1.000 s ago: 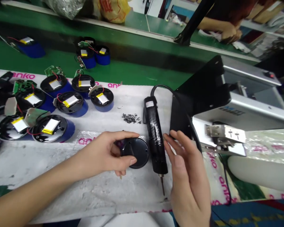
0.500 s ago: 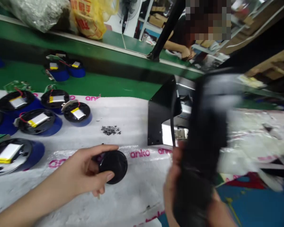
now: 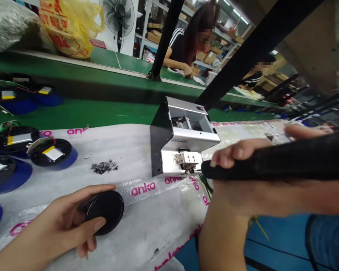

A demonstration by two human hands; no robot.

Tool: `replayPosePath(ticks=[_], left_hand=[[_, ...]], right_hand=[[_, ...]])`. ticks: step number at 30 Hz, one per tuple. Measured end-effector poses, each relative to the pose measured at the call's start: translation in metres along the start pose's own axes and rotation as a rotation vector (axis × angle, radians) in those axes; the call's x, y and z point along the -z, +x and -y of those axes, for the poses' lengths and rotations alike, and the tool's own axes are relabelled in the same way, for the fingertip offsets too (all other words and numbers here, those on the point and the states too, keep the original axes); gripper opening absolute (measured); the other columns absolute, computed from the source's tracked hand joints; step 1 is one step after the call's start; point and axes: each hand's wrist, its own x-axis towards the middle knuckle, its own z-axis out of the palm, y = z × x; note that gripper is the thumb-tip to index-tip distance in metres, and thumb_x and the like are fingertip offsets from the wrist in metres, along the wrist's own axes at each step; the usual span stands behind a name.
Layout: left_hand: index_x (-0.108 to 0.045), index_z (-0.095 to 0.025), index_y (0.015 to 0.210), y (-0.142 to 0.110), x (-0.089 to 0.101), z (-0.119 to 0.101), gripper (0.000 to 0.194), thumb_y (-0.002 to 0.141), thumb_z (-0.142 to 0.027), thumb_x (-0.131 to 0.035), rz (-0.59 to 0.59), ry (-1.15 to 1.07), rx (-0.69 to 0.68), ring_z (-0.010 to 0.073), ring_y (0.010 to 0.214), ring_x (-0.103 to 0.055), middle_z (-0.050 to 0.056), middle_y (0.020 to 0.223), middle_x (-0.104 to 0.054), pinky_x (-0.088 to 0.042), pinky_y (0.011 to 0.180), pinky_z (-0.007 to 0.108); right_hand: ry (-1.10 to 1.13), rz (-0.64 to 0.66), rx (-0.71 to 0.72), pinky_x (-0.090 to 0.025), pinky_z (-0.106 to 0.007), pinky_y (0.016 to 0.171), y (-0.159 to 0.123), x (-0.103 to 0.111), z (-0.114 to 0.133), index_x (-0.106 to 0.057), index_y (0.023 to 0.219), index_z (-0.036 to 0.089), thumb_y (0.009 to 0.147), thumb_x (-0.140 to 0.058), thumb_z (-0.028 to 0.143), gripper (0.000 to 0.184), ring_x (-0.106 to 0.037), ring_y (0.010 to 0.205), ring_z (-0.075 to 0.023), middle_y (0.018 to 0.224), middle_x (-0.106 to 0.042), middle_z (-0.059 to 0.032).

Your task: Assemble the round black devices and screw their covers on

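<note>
My left hand grips a round black part between thumb and fingers, its flat glossy face turned up. It is above the white sheet. At the right, my right hand is wrapped around a long black object with a rounded end; it is close to the camera and blurred, so its kind is unclear. That rounded end overlaps the lower right of a silver and black box-shaped machine; I cannot tell whether they touch. Small black pieces lie in a heap beyond my left hand.
Blue round housings with black tops, batteries and wires stand at the left. The white printed sheet covers the green bench. A black post rises behind the machine. Across the bench a person works; another person is farther right.
The view has swung right, bringing the machine into fuller sight. The long black object has tipped from upright to nearly level in my right hand. My left hand still holds the round black part.
</note>
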Motion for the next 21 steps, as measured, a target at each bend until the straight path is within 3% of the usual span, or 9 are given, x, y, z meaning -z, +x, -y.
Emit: replayPosePath(ticks=[3,7,10,12,14,17,21], left_hand=[[-0.064,-0.032,0.128,0.0,-0.001,-0.001,0.064,0.068,-0.05,-0.079,-0.011,-0.028,-0.001,0.0173,0.044,-0.062,-0.005,0.05,-0.065,-0.053,0.042,0.023],[-0.063,-0.031,0.127,0.001,0.001,-0.002,0.061,0.07,-0.045,-0.08,0.009,-0.066,-0.001,0.0152,0.046,-0.063,-0.002,0.067,-0.073,-0.053,0.042,0.022],[-0.057,-0.024,0.132,0.002,0.004,-0.004,0.059,0.078,-0.038,-0.077,0.108,-0.09,-0.006,0.0151,0.049,-0.066,-0.002,0.062,-0.07,-0.054,0.046,0.021],[-0.054,-0.022,0.134,0.002,0.006,-0.005,0.057,0.082,-0.033,-0.074,0.183,-0.119,-0.022,0.0149,0.052,-0.067,-0.003,0.062,-0.068,-0.056,0.05,0.021],[-0.05,-0.022,0.136,0.001,0.007,-0.007,0.057,0.084,-0.031,-0.073,0.209,-0.171,-0.053,0.0137,0.052,-0.068,0.0,0.076,-0.071,-0.056,0.048,0.022],[-0.05,-0.024,0.135,0.0,0.005,-0.009,0.056,0.085,-0.032,-0.072,0.215,-0.23,-0.091,0.0121,0.049,-0.068,0.004,0.093,-0.071,-0.054,0.043,0.02],[-0.055,-0.021,0.129,0.0,0.003,-0.01,0.05,0.083,-0.032,-0.072,0.231,-0.245,-0.081,0.0115,0.047,-0.067,0.001,0.08,-0.07,-0.054,0.043,0.019]], right_hand=[[0.066,-0.123,0.085,-0.04,-0.027,0.034,0.005,-0.017,-0.007,-0.058,0.09,0.026,0.084,-0.041,0.076,0.054,-0.048,0.037,-0.0151,0.053,-0.053,0.004],[0.043,0.061,-0.044,-0.038,-0.027,0.029,-0.012,-0.011,-0.005,-0.061,0.097,0.025,0.084,-0.031,0.082,0.066,-0.047,0.033,-0.0154,0.05,-0.053,0.0032],[0.156,0.165,-0.152,-0.037,-0.025,0.03,-0.037,-0.014,0.009,-0.061,0.105,0.03,0.09,-0.04,0.072,0.05,-0.045,0.033,-0.0132,0.054,-0.053,0.0053],[0.214,0.192,-0.158,-0.036,-0.025,0.029,-0.052,-0.03,0.02,-0.059,0.101,0.033,0.095,-0.047,0.057,0.028,-0.041,0.031,-0.0118,0.054,-0.051,0.0067],[0.215,0.212,-0.149,-0.036,-0.025,0.03,-0.063,-0.053,0.029,-0.057,0.095,0.034,0.097,-0.049,0.047,0.015,-0.038,0.03,-0.0122,0.052,-0.05,0.0072],[0.184,0.296,-0.165,-0.047,-0.032,0.039,-0.074,-0.082,0.033,-0.054,0.095,0.037,0.094,-0.049,0.049,0.013,-0.046,0.037,-0.0158,0.055,-0.053,0.006],[0.09,0.39,-0.088,-0.048,-0.034,0.042,-0.08,-0.093,0.026,-0.05,0.1,0.038,0.094,-0.043,0.052,0.017,-0.052,0.043,-0.0187,0.059,-0.052,0.0051]])
